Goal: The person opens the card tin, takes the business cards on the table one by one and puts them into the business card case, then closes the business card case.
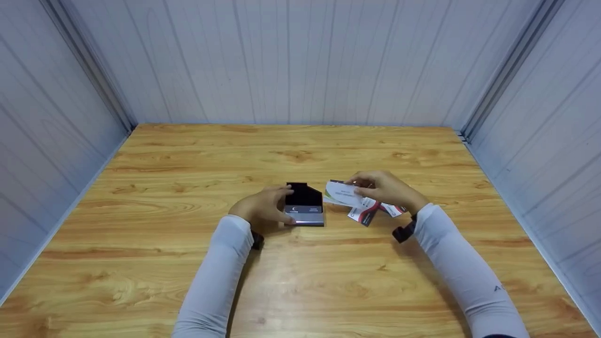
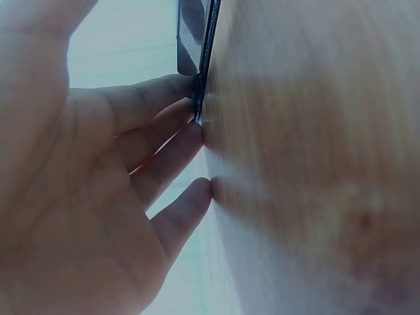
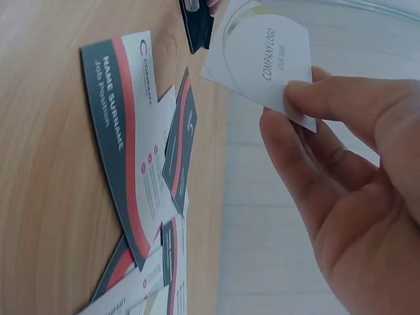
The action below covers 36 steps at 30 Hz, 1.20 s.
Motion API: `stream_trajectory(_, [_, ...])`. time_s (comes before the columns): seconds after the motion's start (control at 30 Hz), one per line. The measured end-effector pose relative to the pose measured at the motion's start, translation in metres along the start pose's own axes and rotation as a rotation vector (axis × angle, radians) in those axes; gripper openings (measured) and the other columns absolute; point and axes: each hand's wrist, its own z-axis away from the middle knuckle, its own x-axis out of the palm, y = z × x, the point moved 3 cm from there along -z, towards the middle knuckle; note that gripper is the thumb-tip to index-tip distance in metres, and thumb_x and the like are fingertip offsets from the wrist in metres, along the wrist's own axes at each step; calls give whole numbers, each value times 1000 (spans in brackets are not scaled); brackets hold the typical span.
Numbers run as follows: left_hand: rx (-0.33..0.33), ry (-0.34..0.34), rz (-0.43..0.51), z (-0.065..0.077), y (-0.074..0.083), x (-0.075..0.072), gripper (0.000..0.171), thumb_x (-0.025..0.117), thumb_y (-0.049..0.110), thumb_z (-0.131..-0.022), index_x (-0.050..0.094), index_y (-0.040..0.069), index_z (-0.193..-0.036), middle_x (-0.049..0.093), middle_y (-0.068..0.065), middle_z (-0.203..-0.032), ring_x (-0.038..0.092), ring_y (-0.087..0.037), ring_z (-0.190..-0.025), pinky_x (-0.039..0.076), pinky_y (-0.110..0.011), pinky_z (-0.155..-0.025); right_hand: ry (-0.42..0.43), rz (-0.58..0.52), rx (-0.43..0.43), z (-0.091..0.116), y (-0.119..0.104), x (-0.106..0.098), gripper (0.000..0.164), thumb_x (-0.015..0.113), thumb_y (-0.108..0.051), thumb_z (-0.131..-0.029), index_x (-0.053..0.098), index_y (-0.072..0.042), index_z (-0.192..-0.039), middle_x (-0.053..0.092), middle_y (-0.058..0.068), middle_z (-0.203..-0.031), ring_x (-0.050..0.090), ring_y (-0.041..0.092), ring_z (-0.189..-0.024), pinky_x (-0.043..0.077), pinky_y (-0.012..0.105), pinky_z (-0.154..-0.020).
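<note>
A black card holder (image 1: pixel 304 217) with a silvery front strip sits on the table, its dark pocket showing no cards. My left hand (image 1: pixel 265 205) holds it by its left side, thumb at the front edge and fingers near the back. In the left wrist view, fingertips (image 2: pixel 190 125) meet the holder's edge and the tabletop. Just right of the holder, my right hand (image 1: pixel 389 188) pinches a white business card (image 3: pixel 269 59) by one end, between thumb and fingers. The lettering on it reads "COMPANY LOGO". Below that hand lie several overlapping red, white and dark business cards (image 3: pixel 128 131).
The wood-grain table (image 1: pixel 300 281) runs back to a pale panelled wall (image 1: pixel 291 61). Similar panels stand at the left and right sides. Black wrist cameras (image 1: pixel 404 232) are strapped at both wrists.
</note>
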Motion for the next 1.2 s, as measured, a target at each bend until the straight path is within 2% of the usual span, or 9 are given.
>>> stream_trajectory(0.17, [-2,7,1,1,0,0,94,80,42,-85,29,16,-160,17,-7,-166,12,-31,-151,21,-54,-117,6,-11,-25,-12,-5,9,26,65,-17,-100,70,-15,-125,71,1,-106,66,19,-95,54,41,-81])
stream_trajectory(0.37, [-2,11,-8,1,2,-1,95,81,43,-84,29,16,-160,18,-7,-166,13,-31,-151,21,-52,-118,51,9,-30,-28,-15,24,22,67,-17,-99,73,-14,-120,72,-1,-101,68,15,-91,56,35,-80])
stream_trajectory(0.6, [-12,24,-26,-2,1,-1,96,81,46,-83,31,17,-159,21,-8,-165,17,-30,-150,21,-51,-118,91,-13,-34,-47,-24,38,24,62,-10,-100,74,-14,-120,72,2,-105,66,15,-89,55,33,-74])
stream_trajectory(0.73, [45,36,-33,-5,2,-1,90,83,43,-81,40,15,-155,33,-6,-159,28,-27,-145,26,-47,-116,109,10,-61,-55,-28,45,24,62,-6,-98,75,-11,-118,72,2,-104,64,15,-89,52,34,-76])
stream_trajectory(0.87, [97,41,0,-7,1,0,80,85,36,-81,47,15,-149,50,-2,-143,44,-21,-128,36,-41,-109,105,0,-60,-62,-29,52,24,63,-6,-98,75,-11,-118,72,2,-103,64,15,-92,53,34,-81])
stream_trajectory(0.93, [100,40,22,-8,0,0,79,85,35,-81,48,17,-149,52,0,-138,47,-18,-122,38,-39,-106,96,0,-60,-64,-30,55,24,62,-7,-98,75,-11,-119,72,2,-104,65,16,-93,54,34,-83])
stream_trajectory(1.03, [105,36,43,-8,0,1,78,85,32,-82,48,19,-149,52,1,-138,48,-17,-123,37,-38,-108,82,4,-72,-66,-30,59,24,62,-6,-99,74,-10,-119,72,3,-105,65,17,-95,54,36,-85])
stream_trajectory(1.1, [96,38,45,-8,0,1,79,85,32,-82,47,20,-150,50,3,-142,44,-16,-128,34,-38,-111,74,5,-80,-67,-30,60,24,62,-4,-98,74,-9,-119,72,4,-106,65,18,-96,54,37,-85])
stream_trajectory(1.2, [69,36,29,-7,0,1,79,84,34,-83,47,16,-150,48,0,-145,42,-20,-132,34,-40,-111,59,12,-88,-68,-29,63,25,62,-3,-98,74,-8,-119,72,6,-107,65,19,-97,54,38,-85])
